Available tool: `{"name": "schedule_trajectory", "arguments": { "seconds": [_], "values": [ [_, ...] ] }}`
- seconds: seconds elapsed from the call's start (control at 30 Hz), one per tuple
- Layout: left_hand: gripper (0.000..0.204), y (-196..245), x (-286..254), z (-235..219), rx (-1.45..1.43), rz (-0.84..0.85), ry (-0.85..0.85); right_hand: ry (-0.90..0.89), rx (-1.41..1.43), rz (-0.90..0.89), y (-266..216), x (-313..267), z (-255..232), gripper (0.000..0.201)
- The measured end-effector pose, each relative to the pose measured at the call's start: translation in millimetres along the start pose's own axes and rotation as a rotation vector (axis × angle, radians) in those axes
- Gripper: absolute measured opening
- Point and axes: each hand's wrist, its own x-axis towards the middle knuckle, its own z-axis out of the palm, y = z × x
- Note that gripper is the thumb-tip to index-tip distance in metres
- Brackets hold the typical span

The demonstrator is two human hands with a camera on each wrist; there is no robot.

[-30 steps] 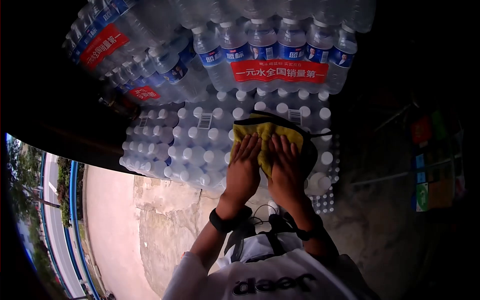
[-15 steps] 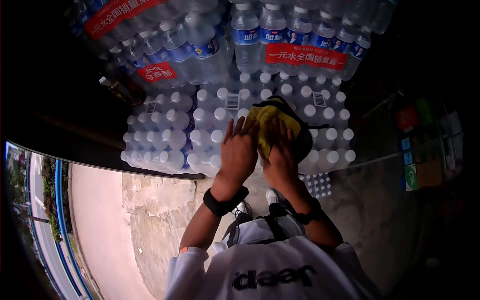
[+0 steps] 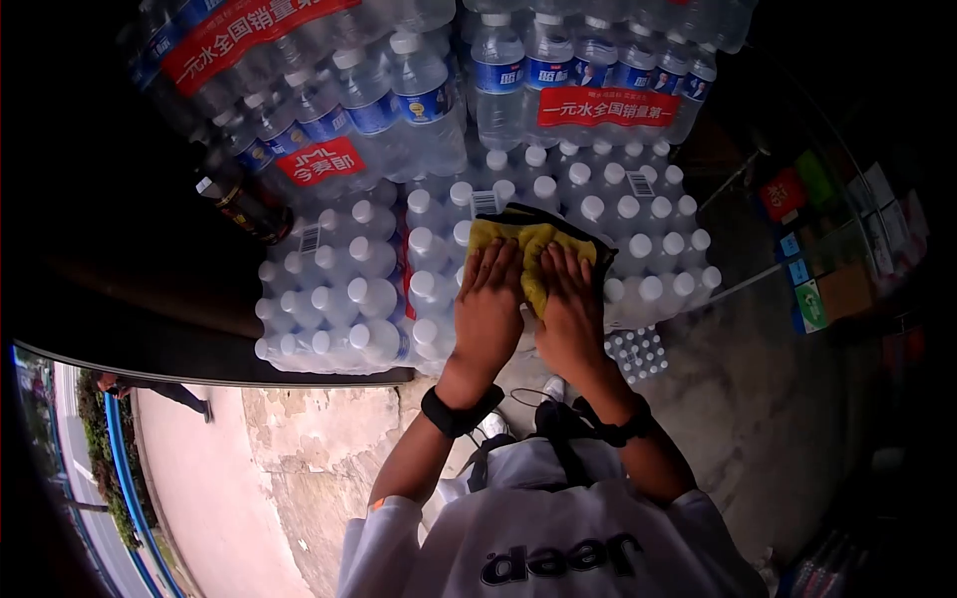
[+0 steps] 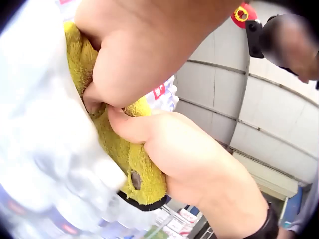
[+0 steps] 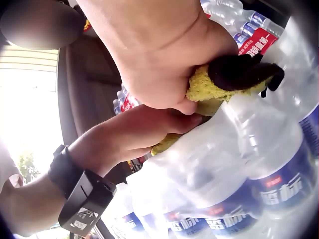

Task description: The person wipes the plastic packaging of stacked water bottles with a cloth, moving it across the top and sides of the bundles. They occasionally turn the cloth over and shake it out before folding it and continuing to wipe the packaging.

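Observation:
A yellow cloth with dark edging (image 3: 538,231) lies on wrapped packs of white-capped water bottles (image 3: 429,289). Both hands rest on it side by side in the head view, the left hand (image 3: 488,309) with fingers extended and the right hand (image 3: 571,317) likewise. The left wrist view shows the fuzzy yellow cloth (image 4: 149,181) under the left hand (image 4: 134,59) and the right hand (image 4: 184,154), thumbs close together. In the right wrist view the right hand (image 5: 164,59) presses the cloth (image 5: 204,87) against plastic-wrapped bottles (image 5: 279,164), and the left hand (image 5: 144,129) is beside it.
More bottle packs with red labels (image 3: 608,108) stand stacked behind. A dark bottle (image 3: 244,207) is at their left. Below are concrete floor (image 3: 329,439) and a small low pack (image 3: 638,354). Colourful boxes (image 3: 809,304) stand at right; a person (image 3: 164,392) is outside at far left.
Since half a second ago, the left hand has come back fully onto the cloth, which looks more spread out. The head view has shifted, and a person has appeared outside at the left.

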Motion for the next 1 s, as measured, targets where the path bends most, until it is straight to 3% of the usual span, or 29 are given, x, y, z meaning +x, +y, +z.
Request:
{"name": "schedule_trajectory", "arguments": {
  "seconds": [0.07, 0.13, 0.2, 0.27, 0.37, 0.47, 0.53, 0.6, 0.67, 0.7, 0.77, 0.87, 1.0],
  "values": [
    [0.046, -29.2, -8.0, -23.3, 0.078, -0.079, 0.026, 0.059, 0.137, -0.095, -24.0, 18.2, 29.5, 0.063],
    [0.045, -46.6, -35.9, -50.8, 0.092, -0.135, 0.006, -0.007, 0.238, -0.240, -42.6, 12.9, 29.8, 0.061],
    [0.047, -33.6, -70.3, -50.9, 0.116, -0.154, -0.013, -0.115, 0.285, -0.323, -42.2, -9.0, 18.9, 0.060],
    [0.050, -2.6, -74.3, -40.0, 0.063, -0.102, -0.055, -0.155, 0.241, -0.206, -27.4, -34.4, -3.5, 0.062],
    [0.052, 6.7, -32.4, -13.1, -0.035, 0.047, -0.171, -0.078, 0.110, -0.009, -7.4, -38.5, -15.6, 0.063],
    [0.055, -31.1, 16.9, -22.1, -0.102, 0.060, -0.279, 0.074, -0.029, 0.070, -20.0, 11.1, 23.4, 0.062],
    [0.058, -69.2, 18.2, -36.9, -0.090, 0.048, -0.265, -0.020, -0.057, 0.086, -54.0, 40.1, 31.4, 0.062],
    [0.063, -85.7, -11.5, -62.4, -0.297, -0.217, -0.265, 0.024, 0.104, -0.112, -65.3, 37.0, 53.7, 0.062],
    [0.063, -68.4, -53.4, -67.2, -0.402, -0.373, -0.164, -0.042, 0.273, -0.232, -64.0, 12.5, 46.1, 0.062],
    [0.061, -55.5, -65.6, -63.9, -0.218, -0.257, -0.156, -0.020, 0.324, -0.265, -54.7, -4.4, 40.1, 0.062],
    [0.060, -29.3, -65.4, -55.1, 0.022, -0.076, -0.177, -0.012, 0.213, -0.142, -39.9, -31.5, 13.7, 0.057],
    [0.063, -12.4, -17.5, -32.3, -0.081, 0.060, -0.281, 0.025, 0.079, 0.058, -22.7, -30.8, 0.1, 0.058],
    [0.055, -57.9, 24.4, -27.1, -0.144, -0.045, -0.235, 0.138, -0.038, 0.101, -33.6, 40.7, 44.6, 0.055]
  ]
}}
